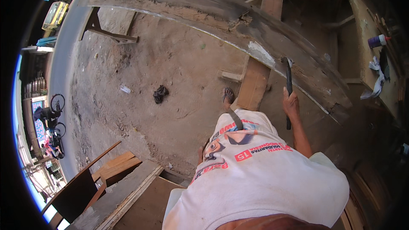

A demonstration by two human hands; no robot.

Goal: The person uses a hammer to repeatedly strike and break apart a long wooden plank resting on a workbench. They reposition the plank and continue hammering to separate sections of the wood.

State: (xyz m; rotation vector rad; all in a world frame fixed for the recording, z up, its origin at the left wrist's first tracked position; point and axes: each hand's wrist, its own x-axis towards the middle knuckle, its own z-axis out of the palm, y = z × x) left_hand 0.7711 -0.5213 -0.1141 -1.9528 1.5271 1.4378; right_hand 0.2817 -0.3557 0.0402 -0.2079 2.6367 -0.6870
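Note:
My right hand is closed round the black handle of a hammer. The hammer's head lies over a long, weathered wooden slab, near its right end; I cannot tell whether it touches the wood. The slab is dark, with a broken, splintered hollow and a pale patch along the near edge. Of my left hand only a sliver of skin shows beside my shirt; its fingers are hidden.
Under the slab are a wooden trestle at left and a plank near my foot. Boards are stacked lower left. A panel at right bears a purple bottle. A black rag-like bundle lies on the ground.

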